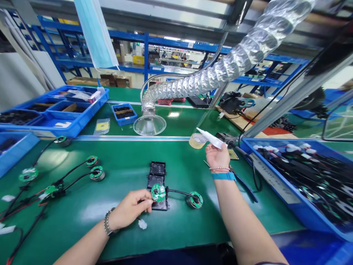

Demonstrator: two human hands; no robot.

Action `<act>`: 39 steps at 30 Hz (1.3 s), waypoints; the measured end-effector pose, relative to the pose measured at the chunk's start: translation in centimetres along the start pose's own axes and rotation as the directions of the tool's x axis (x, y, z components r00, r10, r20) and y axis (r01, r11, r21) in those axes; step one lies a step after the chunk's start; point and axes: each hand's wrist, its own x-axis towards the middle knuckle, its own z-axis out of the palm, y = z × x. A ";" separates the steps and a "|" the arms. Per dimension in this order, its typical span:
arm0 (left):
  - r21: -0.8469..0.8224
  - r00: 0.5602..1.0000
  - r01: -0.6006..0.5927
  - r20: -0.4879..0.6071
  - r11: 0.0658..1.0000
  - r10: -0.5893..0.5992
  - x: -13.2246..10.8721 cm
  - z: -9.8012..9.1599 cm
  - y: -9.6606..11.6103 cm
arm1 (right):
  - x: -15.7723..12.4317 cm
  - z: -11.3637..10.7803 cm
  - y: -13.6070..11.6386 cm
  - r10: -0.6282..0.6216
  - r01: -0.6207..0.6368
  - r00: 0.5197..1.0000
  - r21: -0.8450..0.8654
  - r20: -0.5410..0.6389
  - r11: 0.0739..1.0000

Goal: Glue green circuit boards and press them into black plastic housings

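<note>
In the middle of the green bench point(82, 224), the left hand point(128, 208) pinches a small green circuit board point(158, 193) just over a black plastic case point(157, 170), while the open right hand point(217, 156) lies palm up with a white tube point(211, 138) on it, near a roll of tape point(197, 140).

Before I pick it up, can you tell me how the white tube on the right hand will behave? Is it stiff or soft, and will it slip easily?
The white squeeze tube is probably soft-walled and light, and likely to dent when pressed. Its smooth, rounded body rests on the open right hand, so it could probably roll or slide off. The narrow nozzle may bend more easily than the body.
</note>
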 end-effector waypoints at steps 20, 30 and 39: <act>0.046 0.993 -0.112 -0.027 0.993 0.113 -0.6 0.3 -0.1 | -17.4 -3.9 1.0 -0.056 0.810 0.540 -0.500 0.840 0.307; 0.083 0.988 -0.152 -0.003 0.985 0.152 -0.7 0.0 0.3 | -17.5 -3.9 1.2 -0.077 0.853 0.484 -0.450 0.872 0.263; 0.069 0.986 -0.164 0.003 0.984 0.164 -0.7 0.1 0.2 | -17.6 -3.8 1.1 -0.082 0.870 0.476 -0.454 0.876 0.194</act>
